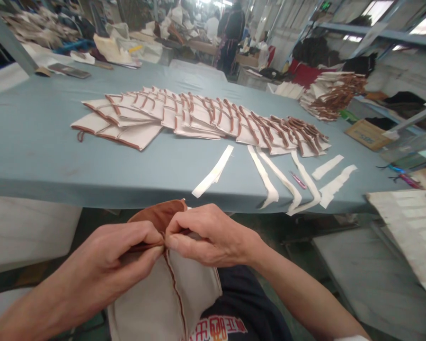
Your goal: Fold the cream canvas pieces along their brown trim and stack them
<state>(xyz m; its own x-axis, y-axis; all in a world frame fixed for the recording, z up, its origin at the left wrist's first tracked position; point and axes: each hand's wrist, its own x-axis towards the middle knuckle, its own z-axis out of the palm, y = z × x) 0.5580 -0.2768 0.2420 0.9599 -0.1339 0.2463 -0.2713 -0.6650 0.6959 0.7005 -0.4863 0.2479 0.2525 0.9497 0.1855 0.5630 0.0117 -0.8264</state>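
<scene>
Two hands pinch one cream pouch below the desk's near edge.

Left hand (122, 253) and right hand (208, 237) grip the pouch (170, 293) by its brown trim, fingertips meeting. On the desk (39, 151): one fanned row of pouches (199, 118), about six loose strips (213, 173), bare cloth at left.

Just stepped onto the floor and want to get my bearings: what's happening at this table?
A person seated at the blue table works a cream fabric piece with brown trim over their lap. The left hand and the right hand both pinch it at the brown edge, fingertips meeting. On the table, a long overlapped row of similar trimmed pieces is laid out, with loose white strips and a small pink tool near the front edge. Another stack sits far right.
</scene>
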